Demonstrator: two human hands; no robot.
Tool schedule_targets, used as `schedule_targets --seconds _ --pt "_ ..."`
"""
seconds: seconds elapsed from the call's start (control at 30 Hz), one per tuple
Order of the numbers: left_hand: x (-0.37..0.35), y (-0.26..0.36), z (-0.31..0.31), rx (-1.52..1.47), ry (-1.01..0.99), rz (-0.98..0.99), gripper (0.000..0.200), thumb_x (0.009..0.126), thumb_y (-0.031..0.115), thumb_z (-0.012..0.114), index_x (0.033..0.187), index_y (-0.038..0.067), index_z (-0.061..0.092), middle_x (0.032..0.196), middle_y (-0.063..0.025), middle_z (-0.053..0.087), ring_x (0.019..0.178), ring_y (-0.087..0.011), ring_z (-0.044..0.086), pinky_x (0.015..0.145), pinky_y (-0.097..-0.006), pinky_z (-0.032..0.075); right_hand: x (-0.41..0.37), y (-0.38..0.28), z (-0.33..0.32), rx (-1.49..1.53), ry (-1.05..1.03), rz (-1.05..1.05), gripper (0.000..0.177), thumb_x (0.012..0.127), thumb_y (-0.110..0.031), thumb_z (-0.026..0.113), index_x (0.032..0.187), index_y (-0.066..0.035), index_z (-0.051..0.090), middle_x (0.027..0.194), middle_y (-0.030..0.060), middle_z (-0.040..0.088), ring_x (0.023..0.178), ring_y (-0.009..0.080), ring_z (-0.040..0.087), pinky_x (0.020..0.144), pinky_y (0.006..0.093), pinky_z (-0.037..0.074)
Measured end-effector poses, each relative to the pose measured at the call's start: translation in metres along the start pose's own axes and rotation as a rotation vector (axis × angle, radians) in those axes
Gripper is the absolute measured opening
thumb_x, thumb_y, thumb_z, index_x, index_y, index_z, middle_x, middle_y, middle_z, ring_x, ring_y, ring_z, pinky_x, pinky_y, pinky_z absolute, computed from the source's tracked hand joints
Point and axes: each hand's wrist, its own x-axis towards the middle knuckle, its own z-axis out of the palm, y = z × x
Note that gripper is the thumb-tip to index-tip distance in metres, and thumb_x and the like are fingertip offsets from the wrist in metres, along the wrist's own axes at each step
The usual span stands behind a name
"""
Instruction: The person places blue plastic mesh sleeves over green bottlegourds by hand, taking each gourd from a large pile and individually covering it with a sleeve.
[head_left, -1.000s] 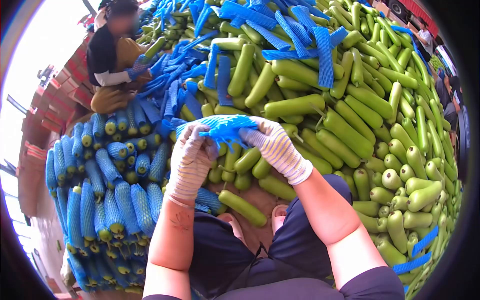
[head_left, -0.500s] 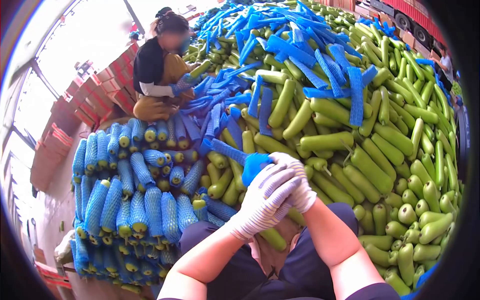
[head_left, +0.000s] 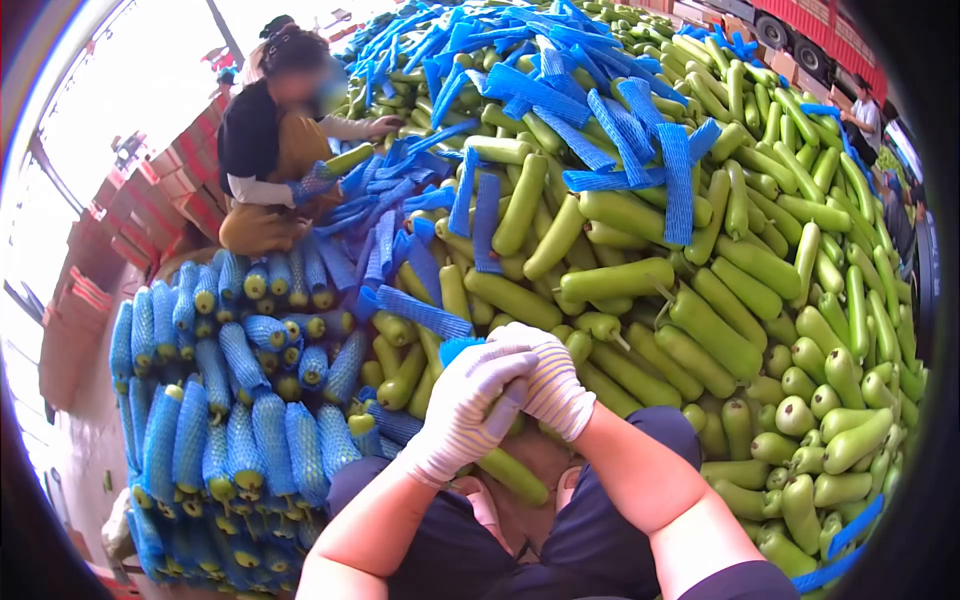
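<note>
My left hand (head_left: 468,405), in a striped white glove, is closed, its fingers overlapping my right hand. My right hand (head_left: 548,378), gloved the same way, is closed too. Between them is a green bottle gourd (head_left: 513,474), its lower part showing below the gloves, above my feet. A bit of blue foam net sleeve (head_left: 460,349) sticks out at the top of my left hand; the rest is covered by the gloves. Just beyond lies another blue net sleeve (head_left: 425,312), on the gourds.
Stacked gourds in blue nets (head_left: 270,440) stand at my left. A large heap of bare gourds (head_left: 740,300) spreads ahead and right, with loose blue sleeves (head_left: 545,95) on top. Another person (head_left: 270,150) holds a gourd at upper left, near cardboard boxes (head_left: 150,200).
The view has shifted right. My hands have drawn closer round the gourd, and less of the blue sleeve shows above them. The other person now reaches one hand to the heap.
</note>
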Motion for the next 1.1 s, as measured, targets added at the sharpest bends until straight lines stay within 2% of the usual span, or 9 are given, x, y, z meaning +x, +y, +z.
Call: schedule_targets --seconds 0.17,0.3,0.43,0.5,0.57,0.63,0.77,0.93,1.1 --pt "0.0 -0.018 0.011 0.198 0.159 -0.085 0.023 0.08 0.0 0.062 0.102 0.005 0.063 0.099 -0.0143 0.064 0.093 -0.0342 0.063 0.083 -0.0395 0.05 0.008 -0.009 -0.02 0.198 0.428 0.193 0.014 0.084 -0.019 0.062 0.09 -0.006 0.061 0.084 0.0169 0.062 0.08 0.0387 0.06 0.071 0.0461 0.048" --pt "-0.02 -0.043 0.009 0.184 -0.065 -0.401 0.017 0.087 0.002 0.053 0.101 0.001 0.062 0.092 -0.0167 0.064 0.087 -0.0334 0.062 0.082 -0.0358 0.048 0.008 -0.017 -0.02 0.084 0.436 -0.108 0.012 0.083 -0.018 0.062 0.085 -0.006 0.061 0.08 0.0151 0.062 0.073 0.0353 0.06 0.069 0.046 0.048" --pt "-0.032 -0.074 -0.014 -0.42 0.091 -0.6 0.026 0.083 0.002 0.049 0.106 -0.002 0.061 0.103 -0.0093 0.066 0.093 -0.0228 0.063 0.083 -0.0352 0.049 -0.004 -0.041 -0.008 0.077 0.137 -0.04 0.012 0.081 -0.02 0.063 0.083 -0.008 0.059 0.076 0.0113 0.058 0.074 0.0318 0.06 0.067 0.0453 0.047" --pt "-0.028 -0.083 -0.025 -1.332 0.352 -0.674 0.03 0.085 0.0 0.051 0.115 -0.004 0.057 0.114 -0.0138 0.063 0.107 -0.0259 0.061 0.098 -0.0403 0.046 -0.008 -0.047 0.0 0.074 -0.019 -0.082 0.015 0.08 -0.02 0.064 0.085 -0.008 0.059 0.078 0.0132 0.056 0.078 0.0325 0.059 0.069 0.0439 0.047" --pt "-0.037 -0.084 -0.025 -1.299 0.482 -0.753 0.03 0.089 0.008 0.051 0.117 -0.004 0.054 0.118 -0.0151 0.061 0.107 -0.0278 0.06 0.101 -0.0412 0.045 -0.011 -0.054 0.004 0.138 0.03 -0.175 0.013 0.081 -0.015 0.063 0.09 -0.006 0.059 0.083 0.0126 0.059 0.082 0.0279 0.06 0.074 0.0392 0.048" --pt "-0.044 -0.082 -0.019 -1.355 0.458 -0.877 0.029 0.092 0.014 0.049 0.115 -0.003 0.055 0.112 -0.012 0.063 0.103 -0.0252 0.061 0.099 -0.0374 0.045 -0.002 -0.06 0.011 0.907 0.358 -0.079 0.011 0.087 -0.01 0.061 0.096 -0.004 0.059 0.091 0.0086 0.062 0.089 0.019 0.06 0.08 0.032 0.047" --pt "-0.023 -0.073 -0.007 -0.395 -0.064 -0.692 0.024 0.097 0.012 0.044 0.113 0.004 0.059 0.104 -0.0023 0.061 0.094 -0.0099 0.057 0.087 -0.0285 0.047 0.009 -0.04 -0.024 1.656 0.114 0.485 0.011 0.095 -0.015 0.059 0.103 -0.008 0.059 0.084 -0.0016 0.059 0.077 0.004 0.055 0.072 0.0207 0.046" --pt "-0.056 -0.117 0.011 0.15 -0.174 -0.161 0.038 0.085 0.018 0.063 0.12 0.004 0.056 0.108 -0.0085 0.061 0.097 -0.0183 0.06 0.091 -0.0329 0.048 -0.012 -0.062 -0.019 1.098 -0.277 0.136 0.015 0.091 -0.009 0.062 0.105 -0.003 0.06 0.089 0.001 0.06 0.088 0.0074 0.054 0.081 0.0255 0.046" --pt "-0.037 -0.128 0.001 0.087 -0.165 -0.24 0.035 0.087 0.02 0.061 0.118 0.005 0.056 0.105 -0.0079 0.061 0.095 -0.0178 0.059 0.091 -0.0326 0.048 -0.02 -0.066 -0.014 1.262 -0.349 0.189 0.015 0.092 -0.012 0.063 0.105 -0.004 0.061 0.09 -0.0006 0.061 0.082 0.0066 0.055 0.076 0.0245 0.047"
